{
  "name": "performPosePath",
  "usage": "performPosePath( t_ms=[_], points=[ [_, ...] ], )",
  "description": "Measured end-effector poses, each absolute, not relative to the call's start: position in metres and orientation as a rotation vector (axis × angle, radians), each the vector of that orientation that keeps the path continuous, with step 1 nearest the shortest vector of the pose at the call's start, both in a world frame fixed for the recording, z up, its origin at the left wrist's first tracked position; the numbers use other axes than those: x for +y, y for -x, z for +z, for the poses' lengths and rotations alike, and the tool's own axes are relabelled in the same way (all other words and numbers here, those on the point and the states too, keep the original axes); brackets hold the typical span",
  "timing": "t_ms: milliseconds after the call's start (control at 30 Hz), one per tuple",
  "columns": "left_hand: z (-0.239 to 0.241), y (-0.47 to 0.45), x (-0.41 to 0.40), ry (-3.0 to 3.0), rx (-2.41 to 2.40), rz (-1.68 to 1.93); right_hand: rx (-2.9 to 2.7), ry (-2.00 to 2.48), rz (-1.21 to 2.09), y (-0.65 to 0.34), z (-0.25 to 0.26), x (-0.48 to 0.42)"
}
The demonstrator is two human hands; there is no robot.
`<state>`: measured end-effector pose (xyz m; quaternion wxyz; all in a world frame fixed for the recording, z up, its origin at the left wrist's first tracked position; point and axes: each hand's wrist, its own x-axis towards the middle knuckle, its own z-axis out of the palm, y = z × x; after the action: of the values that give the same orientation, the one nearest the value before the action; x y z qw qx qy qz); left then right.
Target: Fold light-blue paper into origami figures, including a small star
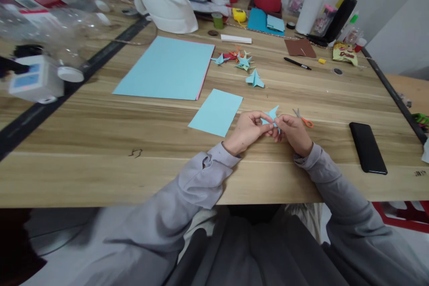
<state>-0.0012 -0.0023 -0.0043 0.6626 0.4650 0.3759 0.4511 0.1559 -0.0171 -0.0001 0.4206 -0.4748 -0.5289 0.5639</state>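
Pinched between both hands, just above the surface and close to the middle of its near edge: a folded blue paper figure (272, 115). Left hand (247, 130) closed on the figure's left side with thumb and fingertips; right hand (295, 133) closed on its lower right part, fingers curled in. Hands together, knuckles nearly touching, with only the figure between them. Neither hand nearer than the other: both in contact, one from each side.

Sticks up out of the grip with one sharp tip free, pointing away from the body toward the far edge and leaning a little toward the right edge. Long axis along that same line, from the fingertips out to the tip. Lower end hidden behind the fingers, so full shape hard to tell.

Just beyond the right hand, toward the right edge, orange-handled scissors (303, 119) flat on the surface, apart from the figure. Just left of the left hand, a small blue sheet (216, 112) lying flat. Farther toward the far edge, more folded figures (254, 79) and a large blue sheet (166, 68). Toward the near right corner, a black phone (368, 147).
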Motion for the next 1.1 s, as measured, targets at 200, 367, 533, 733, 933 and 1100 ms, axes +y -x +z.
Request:
performPosePath(
  t_ms=[200,367,533,733,933,1100],
  points=[
    [-0.0054,0.0020,-0.0022,-1.029,0.856,1.046,-1.409,1.222,1.312,-0.1584,0.0051,-0.0199],
    [-0.0064,0.0028,-0.0001,-0.959,0.884,1.135,-1.453,1.231,1.363,-0.1550,0.0087,-0.0218],
    [-0.0036,0.0040,-0.0002,-0.864,0.884,1.076,-1.339,1.245,1.390,-0.1544,0.0075,-0.0211],
    [-0.0050,0.0064,0.0030,-0.860,0.913,1.161,-1.277,1.165,1.481,-0.1563,0.0037,-0.0196],
    [-0.0032,0.0072,0.0046,-0.854,0.948,1.228,-1.178,1.078,1.612,-0.1606,0.0015,-0.0173],
    [0.0008,0.0073,0.0044,-0.828,0.936,1.248,-1.139,1.078,1.611,-0.1600,0.0011,-0.0173]
  ],
)
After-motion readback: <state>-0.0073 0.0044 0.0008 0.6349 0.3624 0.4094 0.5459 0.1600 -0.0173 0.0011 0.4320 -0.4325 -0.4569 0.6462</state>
